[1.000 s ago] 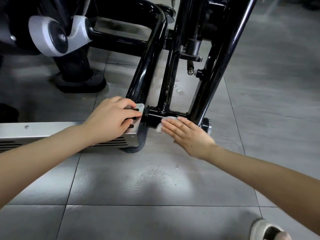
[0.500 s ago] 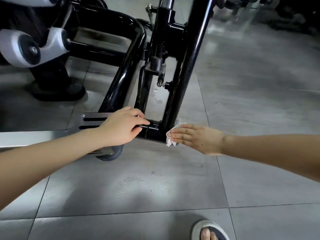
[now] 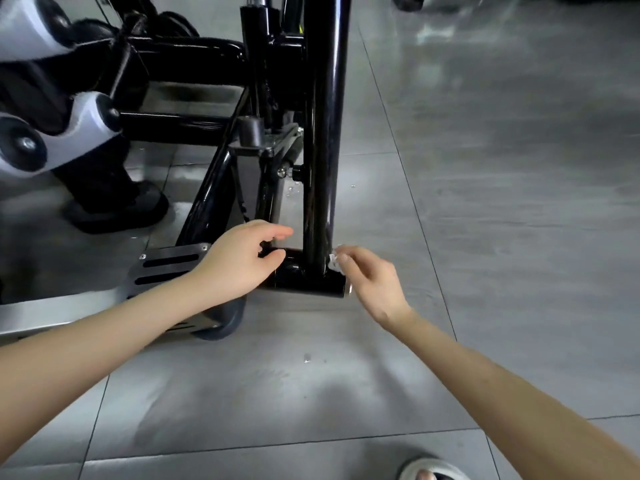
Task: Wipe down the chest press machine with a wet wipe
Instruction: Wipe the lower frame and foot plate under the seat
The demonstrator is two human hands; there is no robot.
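The chest press machine's black upright tube point(image 3: 325, 133) rises from a short black cross tube point(image 3: 304, 280) low over the floor. My right hand point(image 3: 367, 275) pinches a small white wet wipe point(image 3: 334, 262) and holds it against the right side of the upright's base. My left hand point(image 3: 242, 261) is at the cross tube's left part, thumb and fingers loosely curled around it beside the slotted metal plate point(image 3: 169, 263).
Grey floor tiles point(image 3: 485, 237) spread to the right and in front. A silver metal rail point(image 3: 52, 311) with a grey wheel point(image 3: 225, 320) lies at the left. White and black machine joints point(image 3: 79, 126) and a black foot point(image 3: 117, 209) stand behind. My sandalled foot point(image 3: 429, 471) is at the bottom edge.
My right hand has turned from flat fingers on the cross tube to pinching the wipe against the upright's right side. My left hand has shifted from the metal plate onto the cross tube. The view swung right.
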